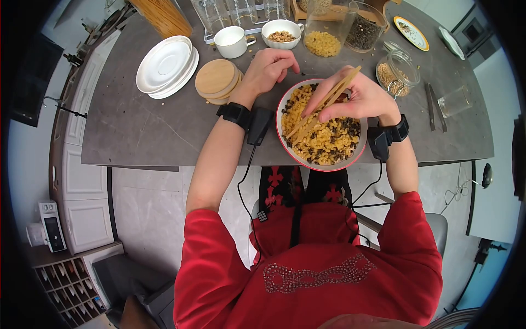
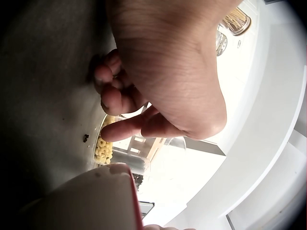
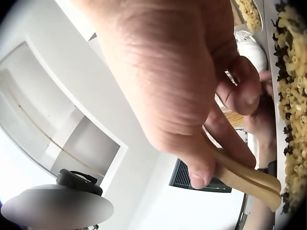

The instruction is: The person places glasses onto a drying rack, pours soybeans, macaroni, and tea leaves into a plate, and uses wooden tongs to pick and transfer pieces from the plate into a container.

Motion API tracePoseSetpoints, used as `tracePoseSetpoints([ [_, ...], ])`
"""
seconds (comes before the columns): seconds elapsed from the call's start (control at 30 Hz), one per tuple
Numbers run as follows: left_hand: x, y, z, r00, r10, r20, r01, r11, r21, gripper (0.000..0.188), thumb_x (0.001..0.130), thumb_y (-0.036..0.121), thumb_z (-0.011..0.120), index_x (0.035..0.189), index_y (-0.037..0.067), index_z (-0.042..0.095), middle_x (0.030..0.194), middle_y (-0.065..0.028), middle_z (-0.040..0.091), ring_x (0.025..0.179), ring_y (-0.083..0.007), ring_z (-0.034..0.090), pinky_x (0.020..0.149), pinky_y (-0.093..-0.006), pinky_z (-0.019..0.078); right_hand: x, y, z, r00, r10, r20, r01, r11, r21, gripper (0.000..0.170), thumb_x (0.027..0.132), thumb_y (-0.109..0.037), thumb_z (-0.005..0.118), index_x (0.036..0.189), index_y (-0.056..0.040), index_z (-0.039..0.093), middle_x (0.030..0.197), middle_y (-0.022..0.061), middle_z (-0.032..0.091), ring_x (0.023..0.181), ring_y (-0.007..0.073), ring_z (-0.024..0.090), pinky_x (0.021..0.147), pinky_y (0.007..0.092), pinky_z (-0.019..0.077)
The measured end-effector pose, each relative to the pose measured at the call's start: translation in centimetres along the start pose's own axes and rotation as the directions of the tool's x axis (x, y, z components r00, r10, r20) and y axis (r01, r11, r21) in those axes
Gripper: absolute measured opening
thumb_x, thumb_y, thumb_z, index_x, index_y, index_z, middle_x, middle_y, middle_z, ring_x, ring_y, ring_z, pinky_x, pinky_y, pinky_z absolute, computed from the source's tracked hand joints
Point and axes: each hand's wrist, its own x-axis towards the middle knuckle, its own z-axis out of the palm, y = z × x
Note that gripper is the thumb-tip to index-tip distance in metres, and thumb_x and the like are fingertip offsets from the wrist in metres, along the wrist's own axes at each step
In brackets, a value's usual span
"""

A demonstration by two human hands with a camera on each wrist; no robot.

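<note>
My right hand pinches a pair of wooden tongs between thumb and fingers, over a white bowl with a red rim. Yellow macaroni fills the bowl, mixed with dark dried bits and some pale pieces. In the right wrist view the tong tips lie close together right at the macaroni. My left hand is at the tabletop beyond the bowl's left side, fingers loosely curled and holding nothing. The bowl's white side shows just below that hand in the left wrist view.
Round wooden coasters and stacked white plates lie left. Behind stand a white cup, a cup of nuts, a macaroni jar and a dark-filled jar. Rightward are an open jar, metal tongs and a glass.
</note>
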Motion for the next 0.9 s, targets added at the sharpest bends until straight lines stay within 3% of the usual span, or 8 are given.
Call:
tracePoseSetpoints([
  [0.07, 0.0, 0.0, -0.1, 1.000, -0.002, -0.002, 0.002, 1.000, 0.003, 0.032, 0.098, 0.025, 0.054, 0.087, 0.001, 0.073, 0.056, 0.0011, 0.050, 0.052, -0.0074, 0.045, 0.052, -0.0258, 0.0331, 0.2, 0.4, 0.2, 1.000, -0.020, 0.013, 0.020, 1.000, -0.008, 0.020, 0.083, -0.002, 0.083, 0.102, 0.0022, 0.080, 0.099, 0.0120, 0.080, 0.091, 0.0198, 0.075, 0.080, 0.0310, 0.0583],
  [0.13, 0.0, 0.1, -0.2, 0.999, -0.030, -0.012, 0.030, 1.000, 0.006, 0.032, 0.094, 0.025, 0.057, 0.082, 0.001, 0.075, 0.056, -0.0033, 0.055, 0.054, -0.0114, 0.053, 0.053, -0.0288, 0.0379, 0.3, 0.6, 0.3, 0.999, -0.041, 0.026, 0.041, 0.999, -0.014, 0.019, 0.083, -0.002, 0.083, 0.101, 0.0024, 0.080, 0.099, 0.0122, 0.080, 0.090, 0.0198, 0.075, 0.079, 0.0312, 0.0584],
  [0.27, 0.0, 0.2, -0.1, 0.999, -0.029, -0.016, 0.029, 1.000, 0.005, 0.032, 0.093, 0.025, 0.057, 0.082, 0.001, 0.075, 0.056, -0.0032, 0.054, 0.054, -0.0114, 0.052, 0.053, -0.0289, 0.0377, 0.2, 0.8, 0.3, 0.999, 0.037, 0.029, -0.035, 0.998, -0.052, 0.018, 0.083, -0.002, 0.083, 0.100, 0.0019, 0.080, 0.098, 0.0121, 0.080, 0.090, 0.0197, 0.075, 0.078, 0.0316, 0.0582],
  [0.53, 0.0, -0.1, -0.1, 1.000, -0.008, 0.008, 0.008, 1.000, 0.001, 0.033, 0.098, 0.026, 0.054, 0.087, 0.002, 0.073, 0.055, 0.0018, 0.049, 0.052, -0.0069, 0.044, 0.052, -0.0258, 0.0319, 0.4, 0.3, 0.2, 0.999, 0.001, 0.034, 0.004, 0.988, -0.152, 0.015, 0.086, -0.004, 0.082, 0.099, 0.0003, 0.079, 0.096, 0.0088, 0.080, 0.089, 0.0171, 0.074, 0.079, 0.0303, 0.0573],
  [0.63, 0.0, -0.1, 0.0, 1.000, -0.003, 0.006, 0.003, 1.000, 0.004, 0.033, 0.098, 0.026, 0.054, 0.087, 0.002, 0.073, 0.055, 0.0022, 0.048, 0.051, -0.0065, 0.044, 0.052, -0.0254, 0.0316, 0.2, 0.3, 0.2, 0.996, 0.094, 0.006, -0.092, 0.981, -0.173, 0.015, 0.086, -0.005, 0.082, 0.100, -0.0007, 0.079, 0.097, 0.0076, 0.080, 0.089, 0.0159, 0.073, 0.080, 0.0298, 0.0569],
  [0.7, 0.0, -0.1, 0.0, 1.000, -0.015, -0.001, 0.015, 1.000, -0.003, 0.032, 0.096, 0.025, 0.055, 0.085, 0.002, 0.074, 0.055, -0.0001, 0.051, 0.052, -0.0085, 0.047, 0.052, -0.0270, 0.0341, 0.1, 1.3, 0.1, 0.995, -0.074, -0.072, 0.057, 0.975, -0.213, 0.014, 0.090, -0.016, 0.082, 0.102, -0.0082, 0.081, 0.084, -0.0024, 0.076, 0.057, 0.0034, 0.048, 0.053, 0.0249, 0.0361],
  [0.87, 0.0, -0.1, 0.0, 1.000, -0.026, -0.010, 0.026, 1.000, -0.007, 0.032, 0.094, 0.024, 0.057, 0.082, 0.001, 0.075, 0.054, -0.0022, 0.053, 0.052, -0.0104, 0.051, 0.052, -0.0285, 0.0364, -0.6, 1.0, -1.4, 0.954, -0.187, -0.233, 0.153, 0.976, -0.158, 0.013, 0.092, -0.010, 0.079, 0.103, -0.0037, 0.080, 0.091, 0.0012, 0.076, 0.072, 0.0050, 0.062, 0.063, 0.0209, 0.0456],
  [0.9, 0.0, -0.2, 0.1, 1.000, -0.026, -0.010, 0.026, 1.000, -0.014, 0.032, 0.093, 0.025, 0.056, 0.082, 0.002, 0.075, 0.054, -0.0021, 0.052, 0.052, -0.0103, 0.050, 0.052, -0.0285, 0.0362, -0.9, 1.1, -2.1, 0.909, -0.213, -0.357, 0.176, 0.975, -0.133, 0.013, 0.093, -0.010, 0.078, 0.105, -0.0038, 0.079, 0.092, 0.0022, 0.076, 0.076, 0.0061, 0.064, 0.066, 0.0210, 0.0475],
])
